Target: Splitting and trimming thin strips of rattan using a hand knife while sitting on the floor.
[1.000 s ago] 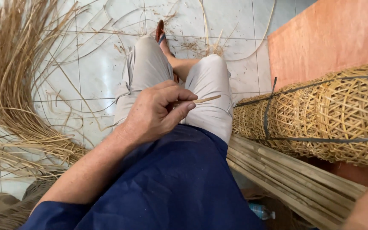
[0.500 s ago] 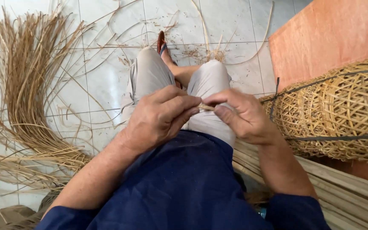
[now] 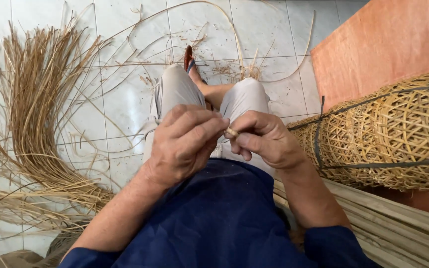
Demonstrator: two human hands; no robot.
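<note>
Fingers of the left hand curl tight toward the thumb, and those of the right hand pinch from the other side, so both hands close on one short pale sliver of cane between them, held over the lap just above the light trousers. Only the tip of that sliver shows; the rest is buried in the two grips, so how long it is I cannot tell.

Risk, as I judge it, lies in how little of the piece there is to hold. A sliver this thin could snap if the two hands bend or twist it against each other, and a split end could run a splinter into a fingertip, since the hands are bare. If either pinch loosens, the piece would likely drop into the lap or onto the tiled floor, where it would be hard to pick out among the loose strands and chips scattered there.

Further out, a big fanned bundle of dry reed lies on the floor to the person's left, its stray ends curling near the knees. On the right, a roll of woven lattice matting bound with dark straps rests on a stack of flat bamboo slats, close by the right elbow, which could knock against it. An orange board lies behind.
</note>
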